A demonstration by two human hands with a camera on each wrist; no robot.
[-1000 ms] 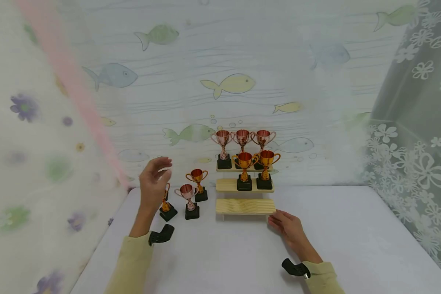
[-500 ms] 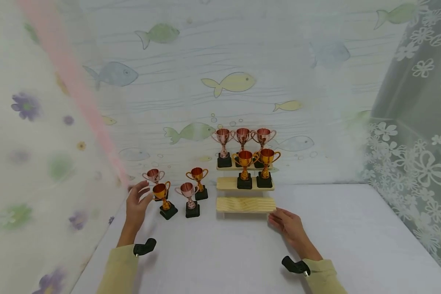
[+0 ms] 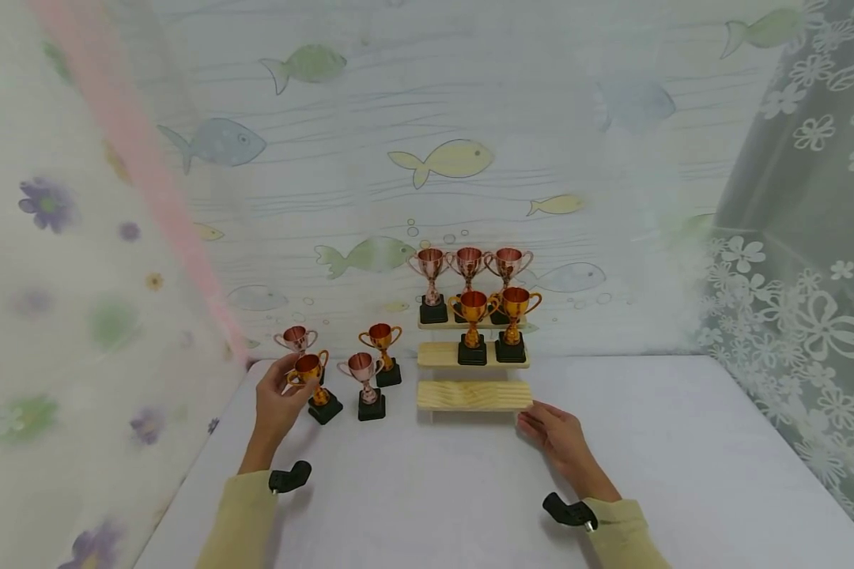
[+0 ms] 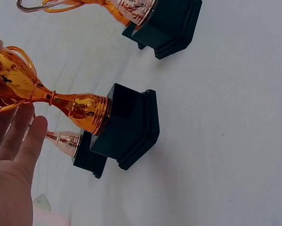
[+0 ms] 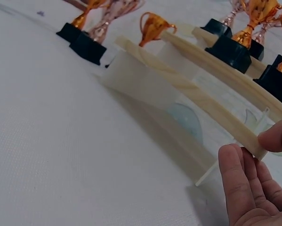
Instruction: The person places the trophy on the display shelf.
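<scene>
My left hand (image 3: pixel 277 401) is around the cup of a gold trophy (image 4: pixel 86 106), thumb on one side and fingers on the other. Its black square base stands on the table. Right behind it stands a rose-gold trophy (image 3: pixel 295 338), partly covered by the hand and the gold cup. My right hand (image 3: pixel 557 439) pinches the right end of the lowest board of a three-step wooden display shelf (image 3: pixel 475 395). In the right wrist view the thumb lies at the board's top edge, fingers (image 5: pixel 237 181) underneath.
Another rose-gold trophy (image 3: pixel 368 389) and a gold trophy (image 3: pixel 381 338) stand between the left hand and the shelf. Three rose-gold trophies (image 3: pixel 432 276) line the top step; two gold ones (image 3: pixel 515 316) stand on the middle step. A fish-patterned curtain (image 3: pixel 612 197) hangs behind the white table (image 3: pixel 427 490).
My left hand has come down from above the left trophies, passed to their left, then moved right onto the gold trophy's cup. The right hand stays at the shelf.
</scene>
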